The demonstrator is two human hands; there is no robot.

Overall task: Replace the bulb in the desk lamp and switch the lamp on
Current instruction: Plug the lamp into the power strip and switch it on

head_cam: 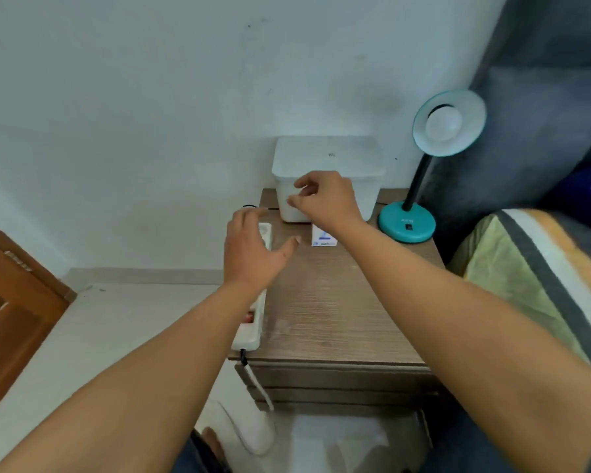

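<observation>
From where I sit, the teal desk lamp (420,186) stands at the far right corner of the table (325,312), well off to the right of both hands. Its black neck rises from the round base and leans right, so the shade faces up toward me with a white bulb (445,122) seated in it. My right hand (325,199) is the nearer one: it hovers in front of the lidded white storage box (328,172), fingers loosely curled, holding nothing. My left hand (253,247) is spread open above the white power strip (258,302) on the table's left edge, also empty. A small white-and-blue carton (324,237), probably the spare bulb's, lies between box and lamp base. The lid hides what the box holds.
</observation>
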